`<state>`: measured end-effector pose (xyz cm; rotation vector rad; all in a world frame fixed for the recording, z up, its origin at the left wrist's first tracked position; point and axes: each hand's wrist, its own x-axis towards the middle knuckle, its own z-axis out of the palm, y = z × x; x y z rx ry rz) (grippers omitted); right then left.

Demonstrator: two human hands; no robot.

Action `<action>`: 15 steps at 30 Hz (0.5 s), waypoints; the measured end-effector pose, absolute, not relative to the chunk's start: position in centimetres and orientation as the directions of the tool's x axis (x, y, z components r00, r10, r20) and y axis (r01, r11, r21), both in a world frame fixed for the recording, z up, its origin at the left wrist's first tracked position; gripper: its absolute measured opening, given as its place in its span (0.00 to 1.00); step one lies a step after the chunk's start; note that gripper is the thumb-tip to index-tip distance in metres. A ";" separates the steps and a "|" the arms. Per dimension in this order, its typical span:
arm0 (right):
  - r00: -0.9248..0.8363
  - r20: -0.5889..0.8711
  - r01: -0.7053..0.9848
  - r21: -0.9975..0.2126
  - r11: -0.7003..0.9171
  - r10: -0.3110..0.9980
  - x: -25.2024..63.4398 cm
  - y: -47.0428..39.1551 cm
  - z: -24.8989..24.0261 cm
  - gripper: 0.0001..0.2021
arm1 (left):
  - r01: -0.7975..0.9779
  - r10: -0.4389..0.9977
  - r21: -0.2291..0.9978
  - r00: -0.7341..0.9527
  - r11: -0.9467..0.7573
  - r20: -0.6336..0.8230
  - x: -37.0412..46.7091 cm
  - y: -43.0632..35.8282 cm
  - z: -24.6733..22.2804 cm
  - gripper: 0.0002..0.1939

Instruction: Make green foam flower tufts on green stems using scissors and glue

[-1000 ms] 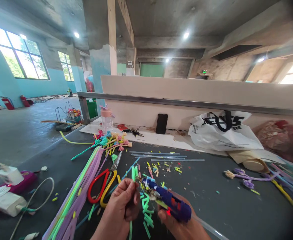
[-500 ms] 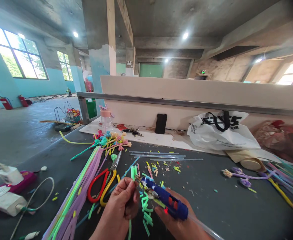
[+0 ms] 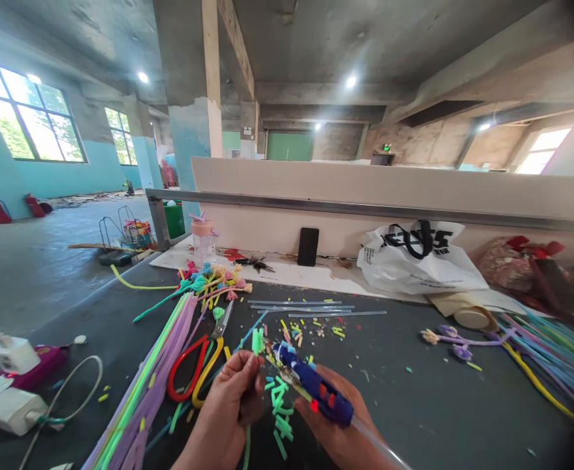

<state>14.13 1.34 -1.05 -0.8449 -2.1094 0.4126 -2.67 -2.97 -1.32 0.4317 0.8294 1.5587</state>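
Observation:
My left hand (image 3: 230, 398) pinches a green fuzzy stem, a pipe cleaner by its look. Its bright green end (image 3: 258, 341) stands above my thumb, and the tail hangs below my fist. My right hand (image 3: 338, 418) is wrapped round a blue hot glue gun (image 3: 316, 385) with a clear glue stick (image 3: 377, 444) in its rear. The gun's nozzle points left, close to the green end; whether they touch I cannot tell. Between my hands lie cut green pieces (image 3: 281, 418). Scissors (image 3: 203, 365) with red and yellow handles rest left of my left hand.
Purple and green pipe cleaners (image 3: 159, 365) lie at left, near finished-looking colourful pieces (image 3: 213, 277). A power strip (image 3: 36, 365) with white plugs sits far left. Clear glue sticks (image 3: 301, 307), a phone (image 3: 308, 247), a white bag (image 3: 414, 258) and purple stems (image 3: 463, 343) are farther back.
The view has shifted slightly, so the scene sits a little to the left. Both hands keep their grips, with the glue gun's nozzle still near the green end.

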 end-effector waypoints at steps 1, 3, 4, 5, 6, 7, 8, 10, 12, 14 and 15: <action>-0.419 0.551 0.442 -0.571 0.692 0.722 14.2 1.6 -1.2 0.11 | -0.700 0.972 0.714 -0.148 0.026 -0.181 -2.8 -2.9 -1.4 0.15; -0.373 0.498 0.479 -0.619 0.622 0.783 14.4 2.0 -0.9 0.14 | -0.709 0.981 0.704 -0.094 0.052 -0.167 -2.9 -3.0 -1.4 0.17; -0.369 0.461 0.508 -0.626 0.591 0.807 14.8 2.3 -0.5 0.14 | -0.712 0.983 0.699 -0.077 0.062 -0.165 -3.0 -3.1 -1.4 0.17; -0.376 0.420 0.553 -0.614 0.564 0.826 15.3 2.6 0.0 0.14 | -0.714 0.985 0.698 -0.073 0.056 -0.154 -3.0 -3.1 -1.4 0.18; -0.385 0.382 0.612 -0.576 0.542 0.840 16.0 2.9 0.5 0.14 | -0.717 0.986 0.695 -0.068 0.056 -0.150 -3.1 -3.3 -1.4 0.18; -0.393 0.349 0.676 -0.518 0.525 0.851 16.9 3.2 1.0 0.13 | -0.718 0.985 0.693 -0.069 0.060 -0.156 -3.1 -3.4 -1.4 0.18; -0.399 0.314 0.744 -0.438 0.505 0.861 18.0 3.4 1.4 0.12 | -0.718 0.985 0.693 -0.067 0.066 -0.162 -3.2 -3.5 -1.4 0.17; -0.385 0.277 0.838 -0.294 0.459 0.880 20.7 3.8 1.8 0.11 | -0.722 0.987 0.690 -0.062 0.060 -0.151 -3.2 -3.6 -1.4 0.18; -0.358 0.246 0.881 -0.231 0.413 0.901 23.6 3.9 1.6 0.14 | -0.723 0.987 0.687 -0.051 0.068 -0.151 -3.2 -3.8 -1.3 0.18; -0.334 0.199 0.913 -0.174 0.369 0.921 26.2 4.0 0.8 0.15 | -0.723 0.988 0.686 -0.033 0.082 -0.153 -3.3 -3.9 -1.2 0.18; -0.326 0.169 0.924 -0.152 0.352 0.930 27.4 4.1 0.3 0.15 | -0.723 0.988 0.685 -0.026 0.087 -0.152 -3.3 -4.0 -1.2 0.18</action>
